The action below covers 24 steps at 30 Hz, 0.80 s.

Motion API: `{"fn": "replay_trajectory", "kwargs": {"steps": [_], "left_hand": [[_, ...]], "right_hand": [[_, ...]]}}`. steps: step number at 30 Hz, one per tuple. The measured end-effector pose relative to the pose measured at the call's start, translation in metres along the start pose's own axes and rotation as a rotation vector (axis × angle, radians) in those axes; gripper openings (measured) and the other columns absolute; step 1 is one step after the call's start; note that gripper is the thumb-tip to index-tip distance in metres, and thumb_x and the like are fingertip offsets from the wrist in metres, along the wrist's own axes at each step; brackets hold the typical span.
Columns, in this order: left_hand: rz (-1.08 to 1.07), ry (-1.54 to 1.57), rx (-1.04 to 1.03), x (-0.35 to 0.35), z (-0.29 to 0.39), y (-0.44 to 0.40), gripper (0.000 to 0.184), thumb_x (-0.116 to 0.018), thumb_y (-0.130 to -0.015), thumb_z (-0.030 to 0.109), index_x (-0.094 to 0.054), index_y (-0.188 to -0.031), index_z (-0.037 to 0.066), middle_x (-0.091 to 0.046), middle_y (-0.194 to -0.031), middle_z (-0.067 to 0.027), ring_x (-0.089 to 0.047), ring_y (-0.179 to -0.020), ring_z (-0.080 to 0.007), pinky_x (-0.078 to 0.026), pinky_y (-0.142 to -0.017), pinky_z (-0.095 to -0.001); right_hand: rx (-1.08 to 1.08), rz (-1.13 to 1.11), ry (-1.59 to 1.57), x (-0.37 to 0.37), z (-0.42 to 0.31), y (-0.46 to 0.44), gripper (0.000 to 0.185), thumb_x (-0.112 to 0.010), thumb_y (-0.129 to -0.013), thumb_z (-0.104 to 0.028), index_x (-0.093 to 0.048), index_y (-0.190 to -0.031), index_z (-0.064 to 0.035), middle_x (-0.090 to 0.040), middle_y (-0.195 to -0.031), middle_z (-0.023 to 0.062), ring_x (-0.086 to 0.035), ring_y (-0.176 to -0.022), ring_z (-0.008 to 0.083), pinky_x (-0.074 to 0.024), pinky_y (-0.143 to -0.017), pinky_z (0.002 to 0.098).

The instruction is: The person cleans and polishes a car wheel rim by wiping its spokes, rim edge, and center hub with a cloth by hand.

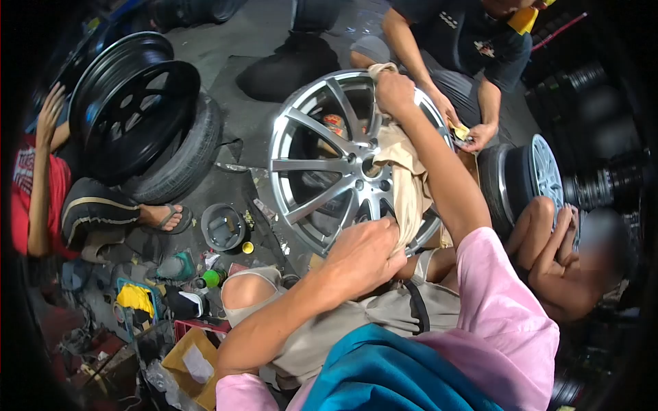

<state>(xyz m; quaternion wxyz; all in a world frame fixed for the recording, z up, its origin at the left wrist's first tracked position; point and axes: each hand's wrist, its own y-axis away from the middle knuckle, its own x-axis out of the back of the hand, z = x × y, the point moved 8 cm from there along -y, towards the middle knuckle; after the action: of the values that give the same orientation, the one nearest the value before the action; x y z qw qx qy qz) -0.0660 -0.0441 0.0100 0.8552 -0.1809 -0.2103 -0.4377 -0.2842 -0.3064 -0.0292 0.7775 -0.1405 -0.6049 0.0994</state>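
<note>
A silver multi-spoke wheel rim (319, 164) stands tilted in front of my knees. A beige cloth (406, 178) lies stretched across its right side, over the spokes and beside the hub. At the rim's upper edge my right hand (395, 94) is closed on the upper end of the cloth. Near the rim's lower edge my left hand (367, 257) has its fingers wrapped round the lower part of the cloth; the fingertips are partly hidden.
Black rims (137, 116) lean on a tire (181, 154) at left, beside a person in red (41, 198). A co-worker in dark clothing (473, 48) is ahead. Another person (548, 260) sits right, by a wheel (545, 168). A grey bowl (223, 227) and yellow container (192, 366) are lower left.
</note>
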Motion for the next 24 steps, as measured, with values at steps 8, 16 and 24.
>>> {"fn": "replay_trajectory", "kwargs": {"steps": [8, 16, 24], "left_hand": [[-0.224, 0.063, -0.128, -0.06, 0.028, 0.006, 0.03, -0.064, -0.091, 0.023, -0.065, -0.09, -0.007, -0.065, -0.093, -0.0255, -0.065, -0.088, -0.0468, -0.052, -0.08, -0.0534], [-0.724, 0.173, -0.309, -0.139, 0.073, 0.073, 0.029, -0.07, -0.087, 0.022, -0.066, -0.091, -0.007, -0.067, -0.091, -0.0265, -0.066, -0.09, -0.0472, -0.053, -0.079, -0.0539], [-0.89, 0.055, -0.298, -0.173, 0.107, 0.094, 0.028, -0.07, -0.083, 0.019, -0.069, -0.08, -0.009, -0.07, -0.084, -0.0292, -0.07, -0.083, -0.0465, -0.057, -0.075, -0.0523]], "right_hand": [[-0.205, -0.188, 0.12, -0.017, 0.172, 0.171, 0.018, -0.067, -0.084, -0.017, -0.076, -0.083, -0.0019, -0.076, -0.089, 0.0231, -0.076, -0.083, 0.0398, -0.0614, -0.074, 0.0506], [-0.336, 0.008, -0.138, 0.003, 0.123, 0.401, 0.019, -0.067, -0.086, -0.013, -0.055, -0.095, -0.0019, -0.061, -0.076, 0.0223, -0.063, -0.071, 0.0463, -0.0481, -0.063, 0.0624], [-0.463, -0.401, -0.477, 0.036, -0.033, 0.477, 0.011, -0.062, -0.081, -0.005, -0.064, -0.082, 0.0062, -0.067, -0.071, 0.0288, -0.07, -0.068, 0.048, -0.0546, -0.061, 0.0597]]}}
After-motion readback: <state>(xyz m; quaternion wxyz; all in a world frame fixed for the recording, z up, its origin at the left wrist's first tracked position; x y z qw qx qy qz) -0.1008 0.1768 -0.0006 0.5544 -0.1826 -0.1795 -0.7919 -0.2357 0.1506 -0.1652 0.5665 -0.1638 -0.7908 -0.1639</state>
